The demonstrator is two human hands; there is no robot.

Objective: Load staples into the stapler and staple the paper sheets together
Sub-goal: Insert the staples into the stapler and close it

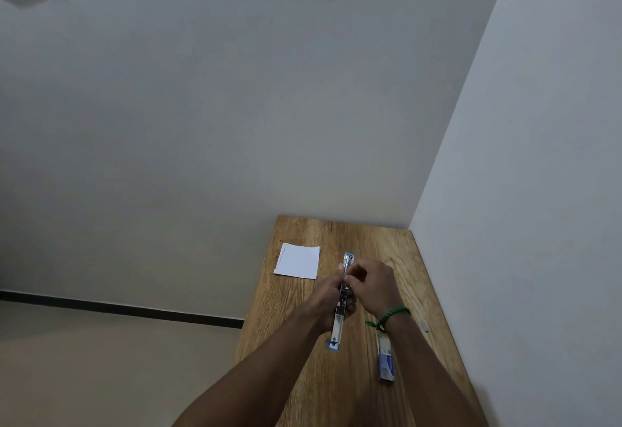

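A blue and silver stapler (337,327) is swung fully open into one long strip above the wooden table (303,342). My left hand (328,298) grips it around the middle from the left. My right hand (372,287), with a green band at the wrist, pinches at the metal channel near the stapler's far half; whether staples are between the fingertips is too small to tell. White paper sheets (298,261) lie flat at the table's far left. A small staple box (385,361) lies slid open at the near right.
A small grey piece (425,326) lies by the table's right edge. The table stands in a corner, with walls behind it and along its right side. Its left edge drops to the floor.
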